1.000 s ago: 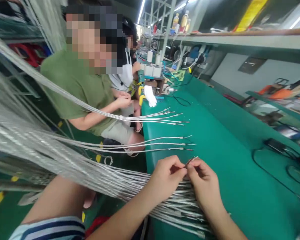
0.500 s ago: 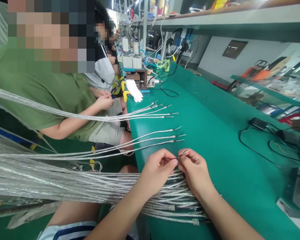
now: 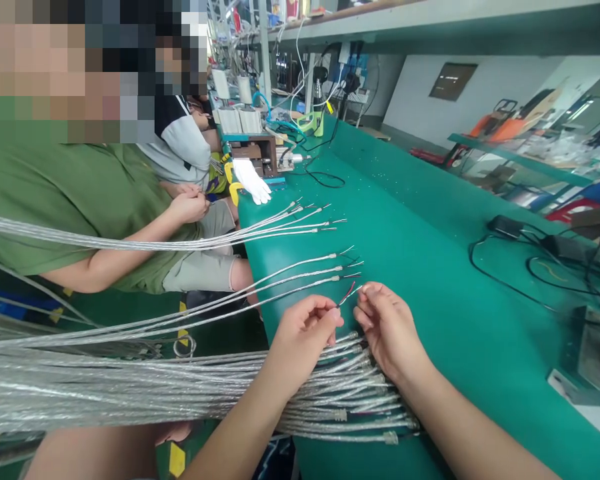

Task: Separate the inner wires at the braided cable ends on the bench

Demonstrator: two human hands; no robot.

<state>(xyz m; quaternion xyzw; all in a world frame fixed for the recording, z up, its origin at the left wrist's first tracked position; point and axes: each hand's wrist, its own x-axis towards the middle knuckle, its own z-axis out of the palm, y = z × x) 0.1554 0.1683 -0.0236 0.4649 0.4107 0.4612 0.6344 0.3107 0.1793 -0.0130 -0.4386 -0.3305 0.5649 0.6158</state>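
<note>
My left hand [image 3: 305,337] pinches a cable near its end, where thin red and white wires [image 3: 347,295] fan out past the fingertips. Close beside it, my right hand [image 3: 389,325] has thumb and forefinger pressed together at the tip of the white wire. Under both wrists runs a thick bundle of silvery braided cables [image 3: 180,387], their ends lying on the green bench. Several separate cables [image 3: 280,288] with bared wire ends lie just beyond my left hand. A further group of cables [image 3: 260,233] stretches across the bench edge farther off.
A co-worker in a green shirt [image 3: 95,200] sits at the left. A white glove [image 3: 251,180] lies by a bench-top machine [image 3: 255,152]. Black adapters with cords [image 3: 505,228] rest on the green bench [image 3: 430,267] at right. A shelf [image 3: 430,30] spans overhead.
The wires between my hands have come into view and spread apart. My right hand has shifted slightly up to a wire tip. The camera view has turned a little right.
</note>
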